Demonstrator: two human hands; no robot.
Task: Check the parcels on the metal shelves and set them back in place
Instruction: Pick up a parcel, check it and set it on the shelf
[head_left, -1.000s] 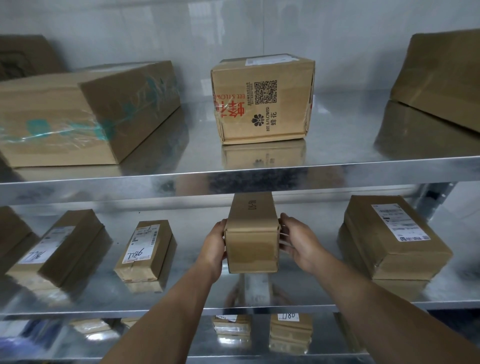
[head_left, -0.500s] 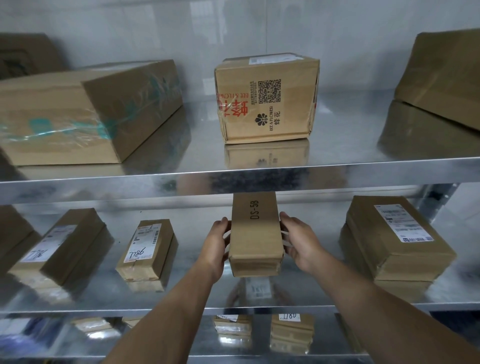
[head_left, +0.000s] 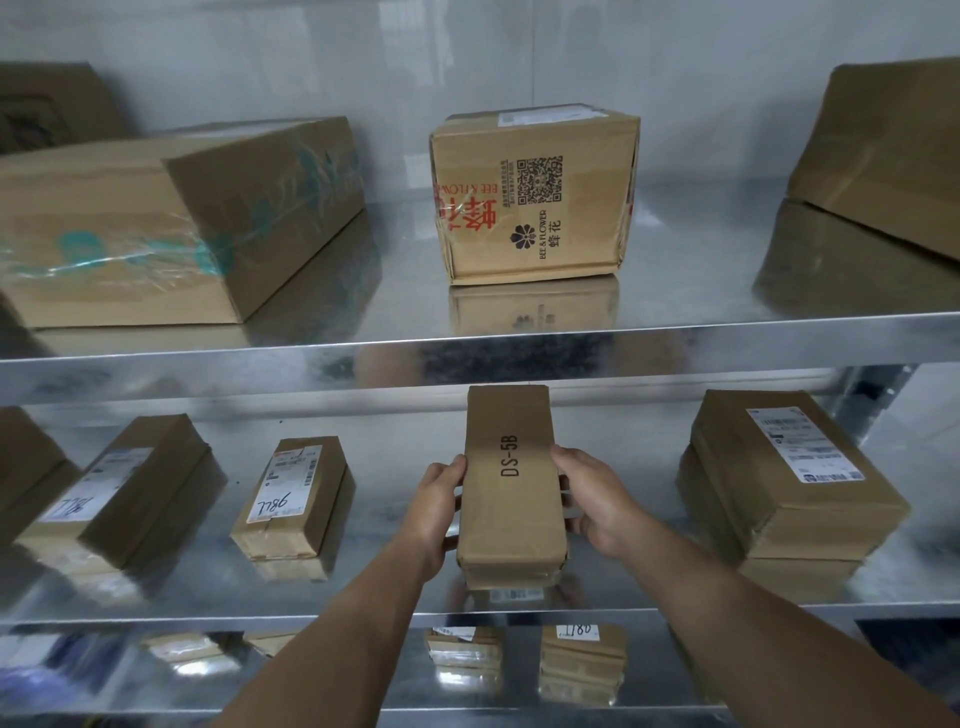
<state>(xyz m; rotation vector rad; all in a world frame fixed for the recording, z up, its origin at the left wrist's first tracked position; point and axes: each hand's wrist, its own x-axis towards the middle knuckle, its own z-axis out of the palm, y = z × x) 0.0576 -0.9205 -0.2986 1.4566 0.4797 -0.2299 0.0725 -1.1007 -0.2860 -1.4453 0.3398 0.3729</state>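
Though soft-cornered, oblong matte cardboard parcel (head_left: 511, 519).

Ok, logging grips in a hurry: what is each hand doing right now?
Left hand: holding the DS-5B parcel by its left side.
Right hand: holding the same parcel by its right side.

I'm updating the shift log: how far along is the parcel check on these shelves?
Looks done: the handwritten-label parcel and the stacked parcels lie flat on the middle shelf. In hand: left hand and right hand grip the DS-5B parcel at that shelf's front. Left: setting it down; which others were checked, I cannot tell.
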